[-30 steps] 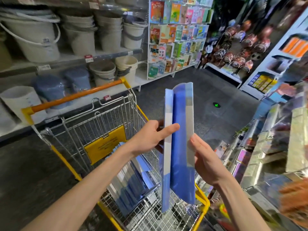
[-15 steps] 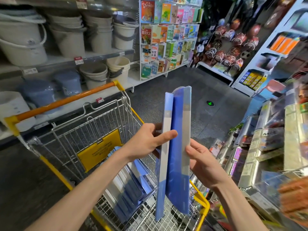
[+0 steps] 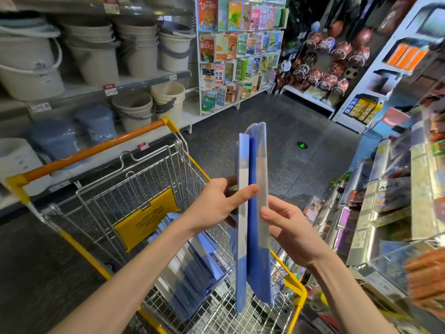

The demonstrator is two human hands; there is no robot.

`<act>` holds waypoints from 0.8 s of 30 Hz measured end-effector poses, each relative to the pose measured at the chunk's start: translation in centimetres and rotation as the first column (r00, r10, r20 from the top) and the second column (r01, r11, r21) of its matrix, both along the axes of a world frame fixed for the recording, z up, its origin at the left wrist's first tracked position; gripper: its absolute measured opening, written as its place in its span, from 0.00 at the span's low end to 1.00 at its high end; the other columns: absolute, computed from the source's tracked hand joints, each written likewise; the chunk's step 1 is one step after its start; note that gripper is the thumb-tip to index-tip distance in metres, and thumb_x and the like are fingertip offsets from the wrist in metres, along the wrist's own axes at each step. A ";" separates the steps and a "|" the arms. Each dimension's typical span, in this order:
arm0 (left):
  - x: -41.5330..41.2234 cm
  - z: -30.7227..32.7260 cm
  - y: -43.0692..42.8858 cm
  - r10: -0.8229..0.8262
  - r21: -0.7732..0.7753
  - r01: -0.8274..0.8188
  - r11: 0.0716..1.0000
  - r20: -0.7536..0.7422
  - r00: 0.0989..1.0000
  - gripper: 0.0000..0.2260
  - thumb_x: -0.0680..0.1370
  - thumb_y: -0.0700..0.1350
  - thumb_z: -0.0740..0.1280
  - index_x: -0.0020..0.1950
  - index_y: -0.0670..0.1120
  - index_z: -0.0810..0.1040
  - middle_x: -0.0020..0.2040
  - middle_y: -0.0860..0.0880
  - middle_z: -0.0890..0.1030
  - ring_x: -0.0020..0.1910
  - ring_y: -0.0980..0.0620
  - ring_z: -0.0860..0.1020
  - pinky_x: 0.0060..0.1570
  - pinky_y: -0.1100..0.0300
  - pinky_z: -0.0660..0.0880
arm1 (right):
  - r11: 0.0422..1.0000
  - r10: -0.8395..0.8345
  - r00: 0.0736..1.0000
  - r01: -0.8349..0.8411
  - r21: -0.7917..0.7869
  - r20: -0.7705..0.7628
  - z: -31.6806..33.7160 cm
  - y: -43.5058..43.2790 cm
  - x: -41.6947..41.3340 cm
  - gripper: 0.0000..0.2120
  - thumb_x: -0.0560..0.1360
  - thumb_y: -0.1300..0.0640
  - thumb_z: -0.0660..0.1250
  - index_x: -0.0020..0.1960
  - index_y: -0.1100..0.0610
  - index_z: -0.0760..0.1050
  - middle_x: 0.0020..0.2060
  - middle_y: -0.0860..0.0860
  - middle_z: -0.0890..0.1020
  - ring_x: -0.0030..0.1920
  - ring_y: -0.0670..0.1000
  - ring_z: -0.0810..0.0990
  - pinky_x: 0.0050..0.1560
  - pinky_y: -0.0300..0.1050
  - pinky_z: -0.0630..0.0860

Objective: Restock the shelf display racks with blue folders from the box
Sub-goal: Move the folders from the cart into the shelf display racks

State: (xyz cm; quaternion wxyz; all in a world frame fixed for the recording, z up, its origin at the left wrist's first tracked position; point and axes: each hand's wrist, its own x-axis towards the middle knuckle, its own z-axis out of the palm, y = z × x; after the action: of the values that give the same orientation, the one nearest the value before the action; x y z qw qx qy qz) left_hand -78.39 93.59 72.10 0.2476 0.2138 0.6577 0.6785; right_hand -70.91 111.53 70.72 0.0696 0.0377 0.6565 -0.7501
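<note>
Two blue folders [image 3: 254, 237] in clear wrap stand upright, edge on to me, above the cart. My left hand [image 3: 216, 204] grips the left folder, thumb across its near edge and fingers behind it. My right hand [image 3: 286, 227] holds the right folder from the right side, fingers curled behind it and thumb on its near edge. Below them, a stack of more blue folders [image 3: 192, 268] leans inside the wire shopping cart [image 3: 134, 189]. The display racks [image 3: 395, 201] with wrapped stationery stand at the right.
The cart has a yellow frame and an orange handle [image 3: 91, 150]. Shelves of white and blue buckets [image 3: 96, 56] fill the left side. A book rack [image 3: 238, 49] stands at the aisle's far end, balls in nets [image 3: 330, 63] beyond. Dark floor runs between.
The view has swung slightly right and down. Both hands keep their hold on the folders, which sit a little lower in the frame.
</note>
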 end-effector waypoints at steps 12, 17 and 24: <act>-3.0 5.0 6.2 -0.159 0.034 0.155 0.987 0.204 0.966 0.46 0.68 0.80 0.46 0.76 0.54 0.70 0.65 0.42 0.80 0.40 0.43 0.86 0.25 0.59 0.77 | 0.687 -0.269 0.865 0.481 0.545 -0.424 6.0 1.4 0.1 0.12 0.78 0.55 0.67 0.60 0.51 0.72 0.48 0.43 0.82 0.49 0.48 0.81 0.52 0.54 0.79; -4.0 9.0 11.1 0.003 0.066 0.003 0.998 -0.082 0.997 0.19 0.83 0.56 0.62 0.62 0.43 0.81 0.44 0.39 0.86 0.33 0.45 0.85 0.25 0.64 0.72 | 0.739 -0.412 0.804 0.570 0.359 -0.428 9.9 6.5 1.9 0.14 0.80 0.55 0.62 0.64 0.55 0.74 0.60 0.53 0.82 0.62 0.59 0.79 0.63 0.63 0.74; -5.8 10.7 16.2 0.397 0.098 -0.385 0.917 -0.297 0.868 0.22 0.72 0.60 0.76 0.60 0.48 0.81 0.53 0.52 0.84 0.50 0.55 0.83 0.53 0.53 0.79 | 0.723 -0.533 0.692 0.672 0.163 -0.486 16.9 11.8 7.1 0.14 0.83 0.62 0.58 0.68 0.61 0.72 0.59 0.52 0.83 0.57 0.52 0.81 0.54 0.46 0.79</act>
State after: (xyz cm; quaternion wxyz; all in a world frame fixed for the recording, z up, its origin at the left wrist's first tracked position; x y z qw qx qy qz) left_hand -84.22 109.83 82.83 -0.0055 0.1848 0.7059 0.6838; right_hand -63.83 123.36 87.61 -0.3294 0.1088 0.7207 -0.6002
